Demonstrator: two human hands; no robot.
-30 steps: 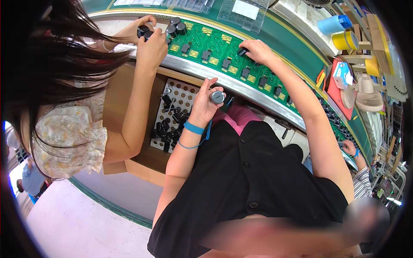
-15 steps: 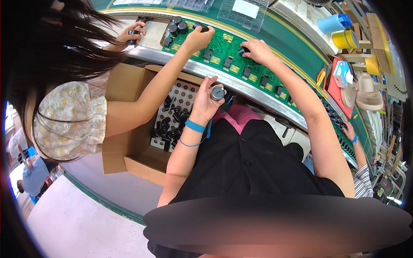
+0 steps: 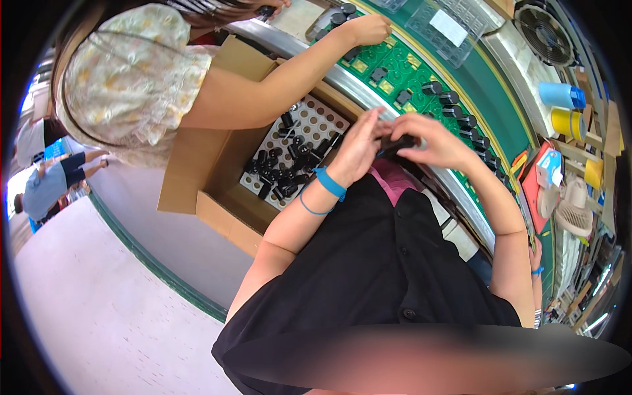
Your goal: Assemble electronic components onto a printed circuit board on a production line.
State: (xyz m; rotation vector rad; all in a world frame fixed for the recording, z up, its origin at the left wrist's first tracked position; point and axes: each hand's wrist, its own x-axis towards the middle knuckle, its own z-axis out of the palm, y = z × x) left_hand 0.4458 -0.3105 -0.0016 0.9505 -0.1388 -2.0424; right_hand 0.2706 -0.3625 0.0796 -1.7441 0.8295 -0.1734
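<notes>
Right now, from where I stand, both of the worker's hands meet over the lap, just at the near side of the metal rail (image 3: 355,87). The right hand (image 3: 429,141) curls with thumb and fingers closed around a dark part (image 3: 397,143), which sits between the two hands, above the pink cloth (image 3: 393,186); its exact shape is blurred. The left hand (image 3: 359,148) is raised beside it, fingers mostly extended and their tips close to that part, though I cannot tell whether they grip it or anything else. A blue band (image 3: 330,184) circles the left wrist.

Beyond the rail lie green circuit boards (image 3: 397,66) in a line, with a run of black cylinders (image 3: 450,98) standing on them to the right of the hands. To the left, an open cardboard box (image 3: 227,224) holds a pale tray (image 3: 319,112) full of round holes, and loose black parts (image 3: 289,164) are heaped on it.

At the worker's left, a neighbour in a floral sleeve (image 3: 141,79) stretches an arm across the box, that co-worker's hand (image 3: 368,29) over the boards. Behind the line rests a clear plastic tray (image 3: 429,41) with white paper; farther right are a blue container (image 3: 558,95) and a beige fan (image 3: 574,204).
</notes>
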